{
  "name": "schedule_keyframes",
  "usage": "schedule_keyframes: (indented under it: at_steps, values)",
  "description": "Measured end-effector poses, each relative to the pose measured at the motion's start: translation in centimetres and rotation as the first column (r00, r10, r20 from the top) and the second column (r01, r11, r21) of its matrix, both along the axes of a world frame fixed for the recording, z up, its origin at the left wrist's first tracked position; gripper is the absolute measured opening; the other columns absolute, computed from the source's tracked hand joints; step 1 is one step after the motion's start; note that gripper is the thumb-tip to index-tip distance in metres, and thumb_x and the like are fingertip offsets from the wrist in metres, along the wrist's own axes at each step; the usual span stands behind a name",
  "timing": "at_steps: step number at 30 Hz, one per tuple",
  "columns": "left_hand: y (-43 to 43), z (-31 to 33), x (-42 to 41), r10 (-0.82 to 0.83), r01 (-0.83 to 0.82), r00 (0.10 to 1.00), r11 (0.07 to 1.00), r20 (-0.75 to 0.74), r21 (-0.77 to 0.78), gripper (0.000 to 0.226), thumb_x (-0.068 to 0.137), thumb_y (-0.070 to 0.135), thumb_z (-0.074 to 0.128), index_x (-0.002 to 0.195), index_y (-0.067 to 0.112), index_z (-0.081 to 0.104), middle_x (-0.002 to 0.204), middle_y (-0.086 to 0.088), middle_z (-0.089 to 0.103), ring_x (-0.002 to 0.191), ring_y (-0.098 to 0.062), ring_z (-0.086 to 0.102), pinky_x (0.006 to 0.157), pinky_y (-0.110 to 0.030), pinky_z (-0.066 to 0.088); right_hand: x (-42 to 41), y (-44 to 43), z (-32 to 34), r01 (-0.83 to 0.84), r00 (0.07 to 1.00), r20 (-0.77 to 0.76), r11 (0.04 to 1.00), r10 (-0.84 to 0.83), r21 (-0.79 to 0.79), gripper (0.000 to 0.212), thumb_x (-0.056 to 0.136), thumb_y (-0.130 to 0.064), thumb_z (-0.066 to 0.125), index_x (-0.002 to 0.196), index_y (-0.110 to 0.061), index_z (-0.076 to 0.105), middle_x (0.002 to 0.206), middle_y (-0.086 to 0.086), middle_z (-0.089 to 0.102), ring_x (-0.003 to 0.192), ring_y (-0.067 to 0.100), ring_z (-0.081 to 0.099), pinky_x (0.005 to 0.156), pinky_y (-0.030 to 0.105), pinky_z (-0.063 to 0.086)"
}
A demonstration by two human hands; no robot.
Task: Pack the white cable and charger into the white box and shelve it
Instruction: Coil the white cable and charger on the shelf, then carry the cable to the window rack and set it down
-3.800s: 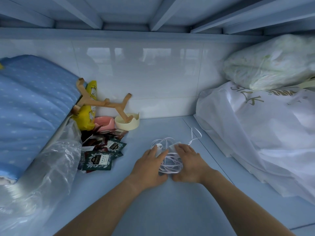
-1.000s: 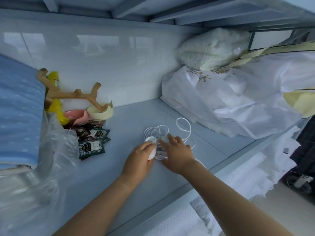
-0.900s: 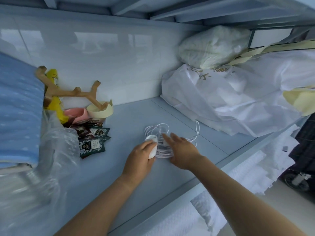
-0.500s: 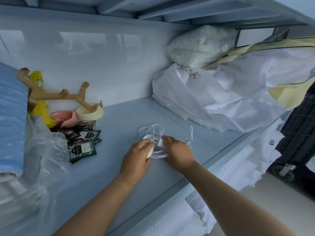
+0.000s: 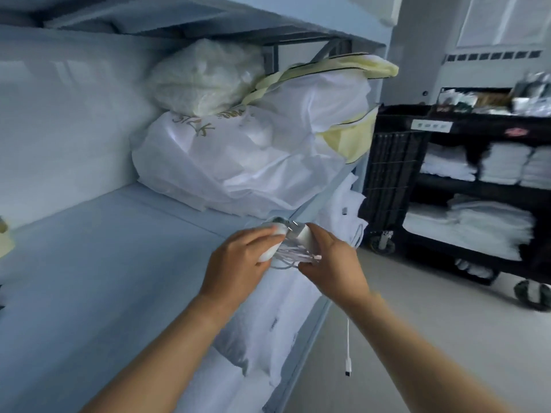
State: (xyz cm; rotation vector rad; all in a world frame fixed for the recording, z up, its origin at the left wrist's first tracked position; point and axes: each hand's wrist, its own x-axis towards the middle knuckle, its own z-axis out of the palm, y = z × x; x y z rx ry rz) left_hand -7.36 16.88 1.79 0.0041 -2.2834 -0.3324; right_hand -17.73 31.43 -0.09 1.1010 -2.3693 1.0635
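Both my hands hold a bundle of white cable [image 5: 290, 253] and white chargers just past the front edge of the blue shelf [image 5: 98, 263]. My left hand [image 5: 238, 260] grips one oval white charger [image 5: 269, 248]. My right hand [image 5: 331, 263] grips a second white charger [image 5: 302, 235] with metal prongs, along with the coiled cable. One loose cable end with its plug [image 5: 348, 366] dangles below my right forearm. No white box is in view.
White plastic bags of bedding [image 5: 253, 150] fill the shelf's right side. Folded white linen [image 5: 268, 323] lies on the shelf below. A black housekeeping cart [image 5: 447, 186] stacked with white towels stands on the floor to the right.
Both hands have lifted the cable and chargers off the shelf and drawn them out past its front edge. The view has swung right, bringing the cart into sight. A cable end now hangs free.
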Motion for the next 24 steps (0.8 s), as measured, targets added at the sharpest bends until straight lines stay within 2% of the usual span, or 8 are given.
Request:
schedule_keyframes:
  at_steps: [3, 6, 8, 11, 14, 17, 20, 24]
  values:
    - [4.6, 0.4, -3.7, -0.109, 0.109, 0.994, 0.994, -0.021, 0.013, 0.049, 0.06, -0.004, 0.078, 0.1, 0.022, 0.071, 0.107, 0.006, 0.07, 0.095, -0.007, 0.059, 0.083, -0.017, 0.043, -2.1, 5.8, 0.2, 0.111, 0.992, 0.07, 0.991, -0.105, -0.078, 0.046, 0.064, -0.014, 0.068, 0.107, -0.022, 0.055, 0.086, -0.001, 0.065, 0.073, 0.022, 0.057, 0.056, 0.028, 0.034]
    - [9.8, 0.6, -7.3, -0.243, 0.242, 0.97, 0.97, 0.011, 0.022, 0.043, 0.065, 0.0, 0.079, 0.101, 0.022, 0.071, 0.109, 0.005, 0.07, 0.096, -0.012, 0.065, 0.08, -0.024, 0.052, -4.2, 12.3, 0.2, 0.2, 0.976, 0.11, 0.972, -0.187, -0.125, 0.037, 0.063, -0.013, 0.067, 0.096, -0.025, 0.055, 0.074, -0.008, 0.058, 0.065, 0.017, 0.051, 0.053, 0.026, 0.035]
    - [13.6, 0.5, -9.7, -0.303, 0.301, 0.952, 0.953, 0.053, 0.029, 0.04, 0.068, 0.002, 0.078, 0.102, 0.022, 0.071, 0.111, 0.005, 0.069, 0.097, -0.015, 0.066, 0.078, -0.032, 0.056, -5.7, 17.1, -0.1, 0.271, 0.961, 0.095, 0.955, -0.261, -0.118, 0.038, 0.062, -0.013, 0.07, 0.096, -0.023, 0.056, 0.077, -0.01, 0.058, 0.067, 0.016, 0.052, 0.054, 0.025, 0.035]
    - [19.7, 0.2, -13.3, -0.384, 0.379, 0.921, 0.923, 0.068, 0.069, 0.037, 0.072, 0.001, 0.074, 0.104, 0.02, 0.071, 0.113, 0.004, 0.068, 0.1, -0.015, 0.065, 0.081, -0.035, 0.056, -7.6, 24.4, -0.4, 0.413, 0.911, 0.036, 0.907, -0.412, -0.085, 0.04, 0.058, -0.011, 0.072, 0.094, -0.019, 0.056, 0.082, -0.003, 0.064, 0.071, 0.021, 0.055, 0.054, 0.025, 0.031]
    - [26.4, 0.0, -16.7, -0.454, 0.448, 0.89, 0.888, 0.045, 0.103, 0.037, 0.07, -0.002, 0.072, 0.101, 0.019, 0.072, 0.109, 0.004, 0.07, 0.097, -0.015, 0.066, 0.078, -0.032, 0.056, -9.1, 31.3, -0.5, 0.53, 0.848, 0.005, 0.846, -0.53, -0.056, 0.043, 0.057, -0.011, 0.072, 0.096, -0.017, 0.057, 0.085, -0.001, 0.066, 0.073, 0.024, 0.056, 0.054, 0.026, 0.029]
    - [33.1, -0.5, -19.6, -0.52, 0.517, 0.854, 0.851, 0.016, 0.088, 0.042, 0.062, -0.008, 0.074, 0.096, 0.016, 0.074, 0.103, 0.0, 0.072, 0.092, -0.017, 0.067, 0.08, -0.019, 0.045, -9.7, 37.5, -0.6, 0.611, 0.791, -0.01, 0.791, -0.612, -0.039, 0.046, 0.057, -0.011, 0.073, 0.1, -0.016, 0.057, 0.089, 0.001, 0.066, 0.075, 0.028, 0.058, 0.057, 0.026, 0.032]
    - [39.5, -0.9, -21.8, -0.595, 0.591, 0.803, 0.802, 0.024, 0.089, 0.042, 0.061, -0.007, 0.076, 0.095, 0.018, 0.074, 0.103, 0.001, 0.072, 0.094, -0.018, 0.067, 0.078, -0.02, 0.048, -9.7, 43.4, -0.8, 0.678, 0.733, -0.043, 0.735, -0.678, -0.026, 0.06, 0.058, -0.011, 0.076, 0.115, -0.014, 0.057, 0.099, 0.007, 0.068, 0.081, 0.032, 0.062, 0.062, 0.028, 0.039]
    - [46.8, -1.4, -23.9, -0.666, 0.663, 0.744, 0.746, 0.056, 0.062, 0.044, 0.06, -0.003, 0.078, 0.094, 0.024, 0.073, 0.102, 0.006, 0.072, 0.092, -0.016, 0.067, 0.076, -0.022, 0.043, -9.7, 50.2, -1.4, 0.756, 0.654, -0.037, 0.654, -0.756, -0.012, 0.061, 0.062, -0.014, 0.077, 0.118, -0.015, 0.055, 0.099, 0.007, 0.068, 0.082, 0.031, 0.062, 0.063, 0.032, 0.044]
